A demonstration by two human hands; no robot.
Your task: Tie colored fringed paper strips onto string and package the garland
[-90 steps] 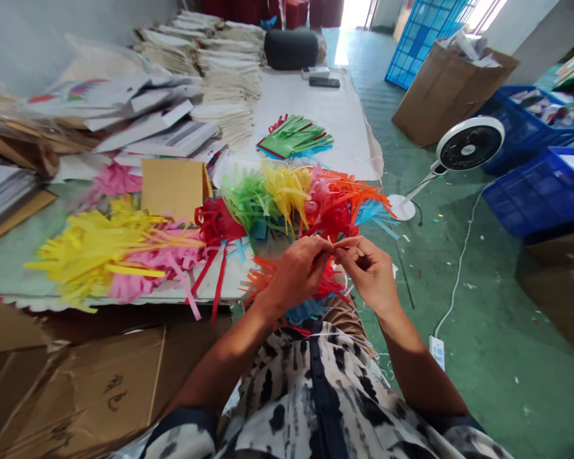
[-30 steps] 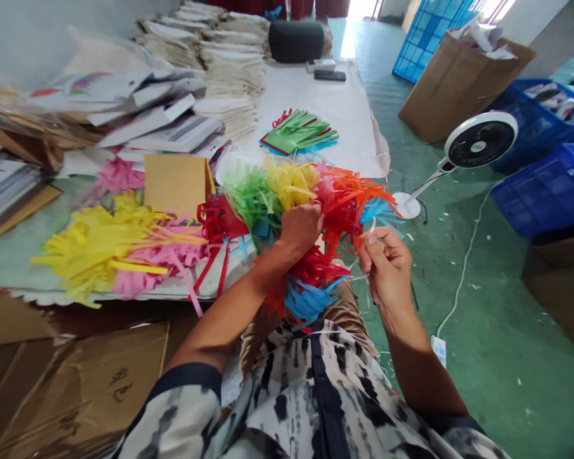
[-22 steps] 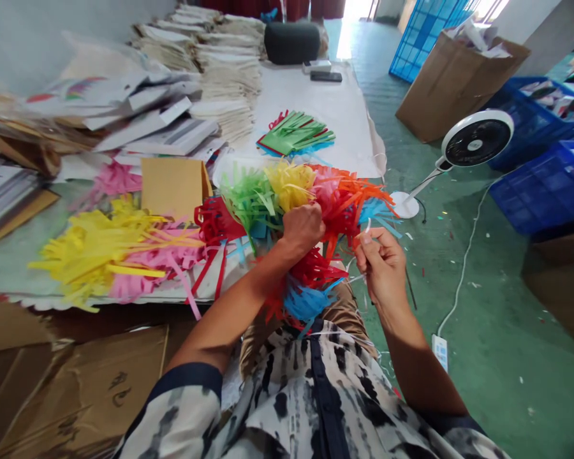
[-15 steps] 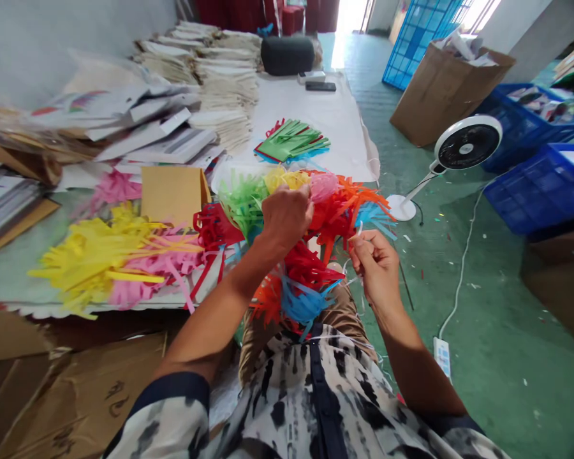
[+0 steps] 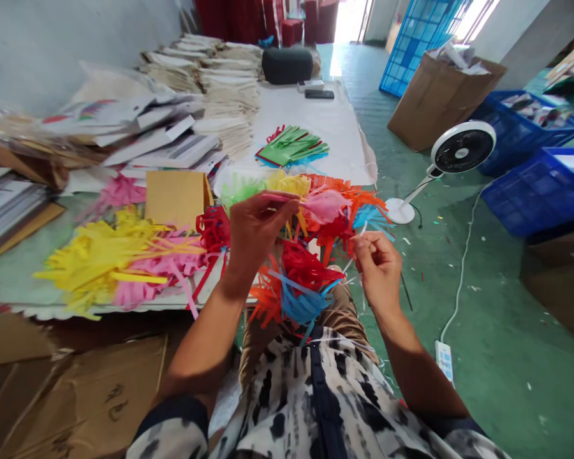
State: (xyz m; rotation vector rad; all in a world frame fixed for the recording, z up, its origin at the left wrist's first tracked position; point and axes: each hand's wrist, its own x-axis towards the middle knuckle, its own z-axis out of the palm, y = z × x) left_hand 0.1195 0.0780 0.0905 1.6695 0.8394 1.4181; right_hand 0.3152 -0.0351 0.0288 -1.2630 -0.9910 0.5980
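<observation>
My left hand (image 5: pixel 256 229) is closed on the narrow end of a pink paper tassel (image 5: pixel 329 206), whose fuller end points right. Between the thumb and fingertips of my right hand (image 5: pixel 379 264) is a white string (image 5: pixel 361 228). Orange fringed paper (image 5: pixel 335 185), yellow tassels (image 5: pixel 287 183) and a pale green tassel (image 5: pixel 239 190) lie just beyond my hands. A red tassel (image 5: pixel 310 264) and a blue tassel (image 5: pixel 299 303) rest over my lap, with orange strips beside them. My left hand hides part of the fringes behind it.
Left on the table are yellow tassels (image 5: pixel 93 255), pink fringes (image 5: pixel 157 274) and a tan envelope (image 5: pixel 176 199). Green fringed sheets (image 5: pixel 294 145) lie farther back, near stacked cloth bundles (image 5: pixel 224 95). A white fan (image 5: pixel 463 148) and blue crates (image 5: pixel 538 188) stand on the right.
My left hand has drawn back left and toward me from the yellow and pink paper, pulling out the pink tassel. My right hand keeps its pinch on the string, nearly in place.
</observation>
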